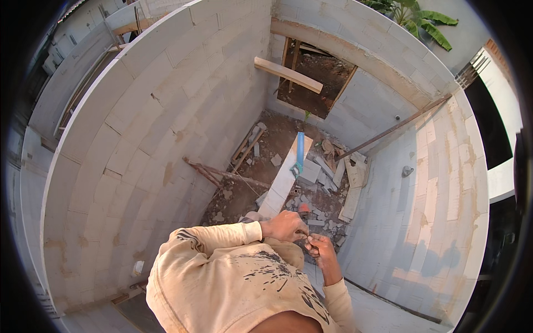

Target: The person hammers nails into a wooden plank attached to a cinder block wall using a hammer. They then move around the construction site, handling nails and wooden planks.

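My left hand (286,227) and my right hand (320,249) meet in front of my chest, their fingertips pinched close together. Whatever may lie between the fingers is too small to make out. Past my hands, a long pale board (278,192) stretches away over the rubble. A handsaw (300,152) with a blue blade and a teal handle lies near its far end. Both forearms are in the cream sleeves of a sweatshirt (266,279) with dark splatter marks on the front.
Lightweight block walls (166,125) enclose the space. A wooden beam (289,75) juts in front of a window opening (333,79). Slanting wooden props stand at the right (391,125) and left (227,171). Broken blocks (308,171) and boards (356,179) litter the dirt floor.
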Tool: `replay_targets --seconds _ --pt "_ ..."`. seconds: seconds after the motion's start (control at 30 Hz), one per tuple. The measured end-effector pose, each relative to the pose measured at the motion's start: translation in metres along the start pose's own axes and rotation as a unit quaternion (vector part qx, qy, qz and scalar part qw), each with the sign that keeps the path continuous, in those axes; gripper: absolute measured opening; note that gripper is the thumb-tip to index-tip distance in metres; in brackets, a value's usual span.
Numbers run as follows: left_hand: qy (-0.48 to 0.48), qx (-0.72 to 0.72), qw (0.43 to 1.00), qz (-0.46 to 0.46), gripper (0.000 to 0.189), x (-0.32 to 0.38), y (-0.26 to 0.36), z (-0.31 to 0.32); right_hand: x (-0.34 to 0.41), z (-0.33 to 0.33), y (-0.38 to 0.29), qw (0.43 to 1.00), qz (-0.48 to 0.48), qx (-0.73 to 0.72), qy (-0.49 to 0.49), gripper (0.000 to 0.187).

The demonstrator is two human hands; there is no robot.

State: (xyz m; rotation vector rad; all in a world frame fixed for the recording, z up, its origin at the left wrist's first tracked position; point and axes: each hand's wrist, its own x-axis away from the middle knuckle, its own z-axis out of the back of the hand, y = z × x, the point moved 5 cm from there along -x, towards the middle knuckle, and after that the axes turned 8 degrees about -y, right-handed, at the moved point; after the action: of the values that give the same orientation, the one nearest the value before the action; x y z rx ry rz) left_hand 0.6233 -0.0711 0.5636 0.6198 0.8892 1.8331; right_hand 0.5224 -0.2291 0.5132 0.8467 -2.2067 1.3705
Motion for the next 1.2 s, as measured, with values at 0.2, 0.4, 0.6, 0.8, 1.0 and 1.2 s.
replay_targets --seconds 0.2,0.4,0.6,0.8,1.0,1.2 --pt "0.018 0.096 0.995 0.029 0.019 -0.018 -0.009 0.018 0.021 -0.021 -0.041 0.858 0.301 0.394 0.134 0.023" --pt "0.001 0.151 0.988 0.044 0.018 -0.026 -0.008 0.026 0.039 -0.035 -0.057 0.748 0.422 0.462 0.223 0.022" --pt "0.047 0.020 0.998 -0.038 0.015 -0.033 0.020 0.024 0.019 0.000 -0.028 0.970 0.168 -0.016 0.173 0.018" --pt "0.012 0.043 0.999 0.001 0.014 -0.053 0.013 0.024 0.036 -0.007 -0.047 0.842 0.345 0.273 0.313 0.019" --pt "-0.037 0.059 0.998 -0.005 0.016 -0.072 0.010 0.029 0.042 -0.021 -0.052 0.614 0.434 0.525 0.398 0.017" --pt "-0.066 0.022 0.989 -0.133 0.015 -0.089 0.019 0.033 0.033 0.007 -0.035 0.865 0.286 0.282 0.302 0.016"
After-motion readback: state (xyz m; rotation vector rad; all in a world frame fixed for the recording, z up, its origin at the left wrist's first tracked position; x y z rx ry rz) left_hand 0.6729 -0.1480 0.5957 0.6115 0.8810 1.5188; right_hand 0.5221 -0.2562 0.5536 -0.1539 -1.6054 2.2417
